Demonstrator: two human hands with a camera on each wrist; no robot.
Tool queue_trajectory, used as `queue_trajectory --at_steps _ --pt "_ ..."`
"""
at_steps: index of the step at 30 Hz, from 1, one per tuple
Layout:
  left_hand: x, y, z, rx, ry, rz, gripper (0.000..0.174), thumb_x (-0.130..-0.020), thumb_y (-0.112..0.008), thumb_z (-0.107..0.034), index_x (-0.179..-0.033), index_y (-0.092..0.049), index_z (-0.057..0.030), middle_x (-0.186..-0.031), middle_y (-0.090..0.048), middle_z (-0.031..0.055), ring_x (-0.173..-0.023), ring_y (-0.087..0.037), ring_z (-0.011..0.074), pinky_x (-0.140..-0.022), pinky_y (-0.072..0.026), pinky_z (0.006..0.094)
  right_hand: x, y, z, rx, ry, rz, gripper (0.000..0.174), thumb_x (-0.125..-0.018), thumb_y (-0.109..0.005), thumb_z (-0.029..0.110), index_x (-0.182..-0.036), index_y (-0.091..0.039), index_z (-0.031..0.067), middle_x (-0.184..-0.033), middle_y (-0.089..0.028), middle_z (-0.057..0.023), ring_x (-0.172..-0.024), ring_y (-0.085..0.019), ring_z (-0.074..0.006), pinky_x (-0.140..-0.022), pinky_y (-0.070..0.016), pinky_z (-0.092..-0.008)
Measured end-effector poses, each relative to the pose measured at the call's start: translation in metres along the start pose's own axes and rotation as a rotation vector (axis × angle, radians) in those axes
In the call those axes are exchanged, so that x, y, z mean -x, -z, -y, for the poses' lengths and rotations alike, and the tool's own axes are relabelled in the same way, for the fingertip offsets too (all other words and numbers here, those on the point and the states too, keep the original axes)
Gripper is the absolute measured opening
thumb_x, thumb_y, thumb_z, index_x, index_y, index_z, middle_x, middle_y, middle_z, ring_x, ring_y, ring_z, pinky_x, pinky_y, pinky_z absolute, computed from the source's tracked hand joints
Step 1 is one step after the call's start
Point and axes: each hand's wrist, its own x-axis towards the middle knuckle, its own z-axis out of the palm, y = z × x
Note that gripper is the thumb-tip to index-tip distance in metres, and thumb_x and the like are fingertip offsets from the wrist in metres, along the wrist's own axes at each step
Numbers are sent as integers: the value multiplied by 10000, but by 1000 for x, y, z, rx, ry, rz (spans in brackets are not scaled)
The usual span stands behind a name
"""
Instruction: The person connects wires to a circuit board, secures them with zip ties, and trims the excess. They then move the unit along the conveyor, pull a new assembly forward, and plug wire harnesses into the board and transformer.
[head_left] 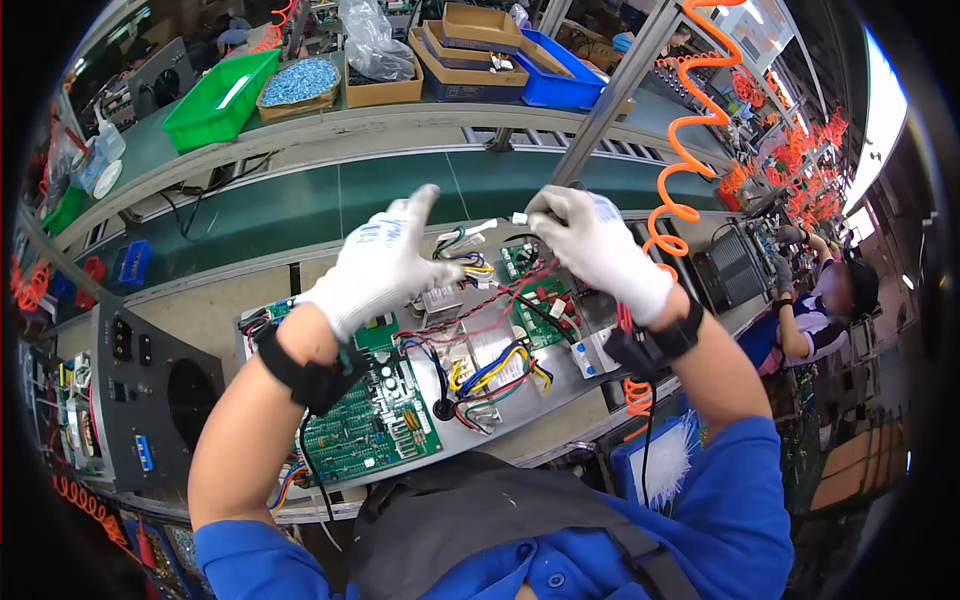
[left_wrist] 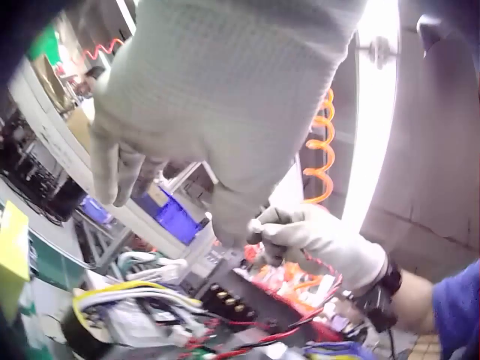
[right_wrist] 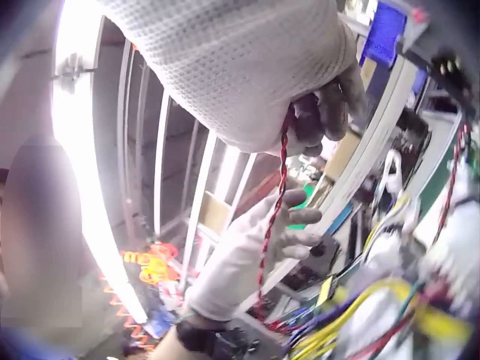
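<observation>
My right hand [head_left: 600,252], in a white glove, pinches a small white connector [head_left: 519,218] above the back edge of the unit. From its curled fingers a twisted red-and-black wire [right_wrist: 274,210] hangs down in the right wrist view. My left hand [head_left: 375,265], also gloved, is held over the unit's left part with thumb and fingers spread, holding nothing. Below both hands lies a metal chassis with a large green circuit board [head_left: 372,425], a smaller green board [head_left: 545,310], and bundles of yellow, blue and white wires [head_left: 495,372].
A green conveyor [head_left: 300,205] runs behind the unit. Above it, a shelf carries a green bin [head_left: 220,100], cardboard boxes [head_left: 383,92] and a blue bin [head_left: 560,72]. An orange coiled hose [head_left: 672,200] hangs at right. A black panel [head_left: 150,400] stands at left; another person is far right.
</observation>
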Motion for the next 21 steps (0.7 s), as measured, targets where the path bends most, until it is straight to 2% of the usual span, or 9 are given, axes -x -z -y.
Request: queue_trajectory --at_steps 1,3,6,8,9,13,14,16,21 --pt "-7 -14 7 -89 -38 75 872 -761 -740 -382 -1441 -319 -36 -1322 -522 227 -1161 -559 363 -956 -470 408 -16 -2 -11 98 -114 154 223 -877 -557 215 -921 -653 19 -749 -638 -163 -741 -646 -318 -676 -484 -405" --pt "-23 -24 6 -166 -36 344 1000 -702 -774 -363 -1488 -246 -42 -1374 -483 219 -1221 -522 370 -981 -460 417 -37 -17 -29 299 -181 405 246 -816 -606 258 -877 -701 39 -776 -673 -184 -792 -677 -332 -732 -517 -404" --pt "-36 -33 22 -87 -36 272 739 -778 -682 -255 -1411 -381 -20 -1131 -633 243 -1064 -620 366 -921 -486 405 -55 -47 -51 428 -132 626 281 -751 -632 271 -847 -727 24 -864 -694 -219 -869 -686 -358 -794 -536 -394" --pt "-42 -19 27 -54 111 352 586 -820 -597 -240 -1349 -445 -38 -1041 -667 222 -989 -649 362 -877 -504 421 -59 -55 -58 431 -177 661 284 -747 -618 265 -828 -721 13 -855 -692 -218 -860 -685 -358 -783 -536 -401" --pt "-39 -28 35 -30 170 235 441 -804 -579 -223 -1199 -556 -27 -968 -677 227 -946 -649 387 -850 -499 456 -62 -57 -61 394 -195 669 289 -748 -617 273 -831 -721 17 -853 -690 -218 -857 -683 -358 -781 -535 -401" --pt "-35 -45 70 317 405 232 311 -778 -564 -190 -1007 -642 5 -935 -663 259 -928 -630 420 -843 -489 468 -68 -57 -65 280 -289 733 318 -756 -613 300 -860 -716 17 -836 -685 -212 -836 -675 -353 -768 -525 -391" --pt "-35 -39 70 307 385 230 283 -799 -554 -147 -1013 -616 28 -901 -679 240 -812 -679 371 -739 -545 430 -68 -53 -62 244 -291 753 331 -753 -617 303 -869 -713 8 -831 -685 -210 -832 -674 -354 -767 -522 -387" --pt "-28 -24 64 751 510 288 212 -822 -539 -67 -970 -603 71 -820 -676 146 -677 -692 220 -581 -588 298 -71 -50 -64 199 -233 781 344 -757 -613 297 -835 -685 -30 -816 -677 -218 -809 -670 -350 -741 -516 -388" --pt "-20 -21 76 906 524 354 250 -836 -519 -49 -1023 -576 106 -908 -680 174 -726 -704 232 -612 -613 296 -74 -49 -67 216 -92 845 298 -794 -577 291 -794 -680 11 -792 -661 -189 -770 -647 -363 -704 -503 -411"
